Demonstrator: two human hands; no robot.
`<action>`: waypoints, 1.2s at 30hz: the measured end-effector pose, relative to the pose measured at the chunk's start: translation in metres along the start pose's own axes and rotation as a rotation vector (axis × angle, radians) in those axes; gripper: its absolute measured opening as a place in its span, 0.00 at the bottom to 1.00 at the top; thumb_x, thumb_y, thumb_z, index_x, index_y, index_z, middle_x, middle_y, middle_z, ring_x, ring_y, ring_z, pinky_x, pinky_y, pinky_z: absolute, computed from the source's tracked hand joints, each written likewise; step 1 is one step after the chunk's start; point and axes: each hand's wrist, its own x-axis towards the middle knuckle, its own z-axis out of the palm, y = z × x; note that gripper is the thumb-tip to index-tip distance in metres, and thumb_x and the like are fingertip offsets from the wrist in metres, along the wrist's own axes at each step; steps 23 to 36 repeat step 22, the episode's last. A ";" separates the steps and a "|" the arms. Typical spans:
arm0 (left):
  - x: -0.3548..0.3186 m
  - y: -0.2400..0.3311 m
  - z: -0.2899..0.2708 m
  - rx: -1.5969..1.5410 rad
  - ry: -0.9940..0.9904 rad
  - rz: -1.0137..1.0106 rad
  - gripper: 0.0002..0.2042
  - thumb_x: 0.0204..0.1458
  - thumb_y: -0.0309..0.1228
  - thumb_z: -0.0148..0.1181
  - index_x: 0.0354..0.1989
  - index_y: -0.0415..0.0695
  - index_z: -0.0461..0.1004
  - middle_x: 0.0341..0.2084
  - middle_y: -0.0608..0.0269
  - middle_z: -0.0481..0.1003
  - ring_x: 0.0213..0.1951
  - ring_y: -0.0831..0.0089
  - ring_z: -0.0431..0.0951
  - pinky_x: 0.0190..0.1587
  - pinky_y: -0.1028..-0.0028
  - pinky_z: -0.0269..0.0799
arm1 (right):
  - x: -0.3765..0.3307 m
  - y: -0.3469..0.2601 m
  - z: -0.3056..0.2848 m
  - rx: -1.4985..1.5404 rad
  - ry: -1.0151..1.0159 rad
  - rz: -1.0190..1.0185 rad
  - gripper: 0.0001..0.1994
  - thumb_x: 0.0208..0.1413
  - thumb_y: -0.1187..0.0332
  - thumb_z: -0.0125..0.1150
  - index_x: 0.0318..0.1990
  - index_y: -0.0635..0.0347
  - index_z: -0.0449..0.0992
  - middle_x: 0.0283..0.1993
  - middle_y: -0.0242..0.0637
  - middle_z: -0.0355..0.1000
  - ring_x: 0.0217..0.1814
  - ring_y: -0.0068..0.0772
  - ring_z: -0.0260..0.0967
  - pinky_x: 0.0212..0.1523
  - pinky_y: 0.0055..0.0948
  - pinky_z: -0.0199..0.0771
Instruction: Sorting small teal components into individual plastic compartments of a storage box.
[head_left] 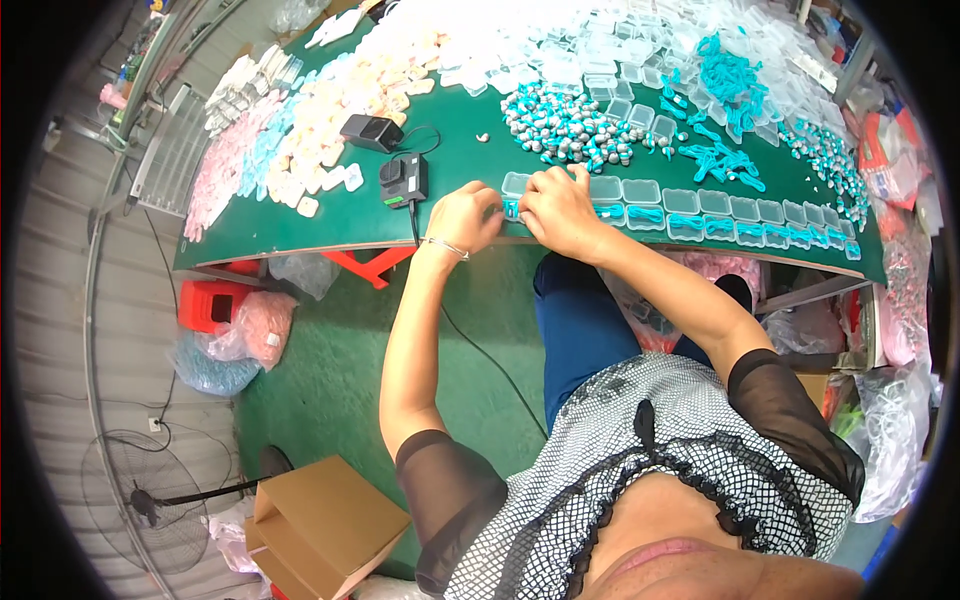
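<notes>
At the front edge of the green table, my left hand (465, 218) curls its fingers against the left side of a small clear plastic box (511, 211) with something blue in it. My right hand (560, 210) grips the same box from the right, thumb and fingertips bent over it. The fingers partly hide the box. To the right runs a row of open clear boxes (684, 227), lids folded back, with bright blue cords (645, 214) lying in them. Beyond my right hand lies a heap of small silver-and-blue pieces (570, 125).
Blue cord bundles (722, 165) and piles of clear boxes (620, 40) cover the far right of the table (350, 220). Pale orange and pink pieces (225, 165) spread at left. Two black devices (403, 178) with a cable stand near my left hand. Below are a cardboard box (335, 520) and a fan (145, 500).
</notes>
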 end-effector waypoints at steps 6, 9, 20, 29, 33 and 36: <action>0.035 -0.023 0.015 -0.038 0.162 -0.120 0.06 0.41 0.28 0.59 0.30 0.47 0.76 0.28 0.59 0.75 0.32 0.57 0.76 0.35 0.63 0.71 | -0.005 0.001 -0.030 0.133 0.095 -0.040 0.03 0.44 0.69 0.61 0.29 0.51 0.77 0.35 0.29 0.68 0.43 0.33 0.64 0.50 0.48 0.52; 0.070 -0.038 0.030 -0.029 0.234 -0.088 0.10 0.41 0.28 0.62 0.34 0.45 0.77 0.28 0.60 0.77 0.24 0.67 0.76 0.30 0.70 0.72 | -0.012 0.009 -0.054 0.161 0.082 -0.049 0.03 0.45 0.70 0.60 0.29 0.51 0.76 0.33 0.28 0.69 0.41 0.32 0.65 0.50 0.44 0.53; 0.130 -0.041 0.059 -0.053 0.182 -0.092 0.11 0.37 0.35 0.65 0.30 0.43 0.79 0.31 0.51 0.75 0.38 0.55 0.76 0.44 0.62 0.70 | -0.082 0.082 -0.150 0.063 0.063 0.163 0.03 0.47 0.72 0.57 0.31 0.56 0.75 0.31 0.30 0.72 0.38 0.32 0.68 0.48 0.35 0.55; 0.149 -0.038 0.065 -0.067 0.184 -0.004 0.11 0.36 0.34 0.66 0.30 0.44 0.79 0.36 0.47 0.76 0.43 0.57 0.76 0.51 0.61 0.68 | -0.096 0.102 -0.162 0.033 0.069 0.244 0.04 0.48 0.68 0.58 0.30 0.54 0.76 0.30 0.32 0.72 0.38 0.35 0.70 0.45 0.39 0.58; 0.149 -0.038 0.065 -0.067 0.184 -0.004 0.11 0.36 0.34 0.66 0.30 0.44 0.79 0.36 0.47 0.76 0.43 0.57 0.76 0.51 0.61 0.68 | -0.096 0.102 -0.162 0.033 0.069 0.244 0.04 0.48 0.68 0.58 0.30 0.54 0.76 0.30 0.32 0.72 0.38 0.35 0.70 0.45 0.39 0.58; 0.149 -0.038 0.065 -0.067 0.184 -0.004 0.11 0.36 0.34 0.66 0.30 0.44 0.79 0.36 0.47 0.76 0.43 0.57 0.76 0.51 0.61 0.68 | -0.096 0.102 -0.162 0.033 0.069 0.244 0.04 0.48 0.68 0.58 0.30 0.54 0.76 0.30 0.32 0.72 0.38 0.35 0.70 0.45 0.39 0.58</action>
